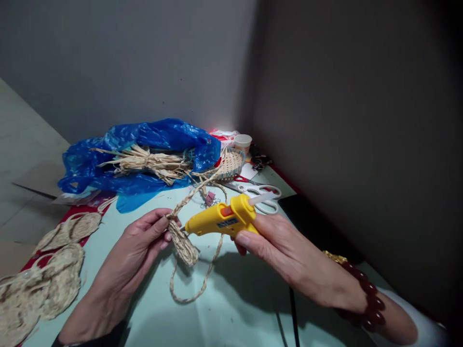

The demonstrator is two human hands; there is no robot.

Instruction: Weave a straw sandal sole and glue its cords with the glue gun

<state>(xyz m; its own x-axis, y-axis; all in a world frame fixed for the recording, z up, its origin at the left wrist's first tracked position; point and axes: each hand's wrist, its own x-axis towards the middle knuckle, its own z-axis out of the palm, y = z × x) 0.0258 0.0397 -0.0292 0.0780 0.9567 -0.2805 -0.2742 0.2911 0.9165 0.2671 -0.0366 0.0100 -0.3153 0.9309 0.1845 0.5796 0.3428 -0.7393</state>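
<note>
My left hand (144, 238) pinches a small coiled piece of braided straw cord (183, 246) between thumb and fingers, above the table. From that piece a long loose braid loops down over the tabletop and back up toward the basket. My right hand (278, 246) is wrapped round a yellow hot glue gun (220, 217), with a clear glue stick poking out of its rear. The gun's nozzle points left and lies close against the coil by my left fingertips; whether it touches cannot be made out.
A blue plastic bag (162, 130) with a bundle of dry straw (144, 161) lies at the back. Nearby are a woven basket (231, 165), a paper cup (242, 141) and white-handled scissors (267, 206). Woven straw pieces (65, 274) line the left edge; a black cord (293, 313) hangs below my right hand.
</note>
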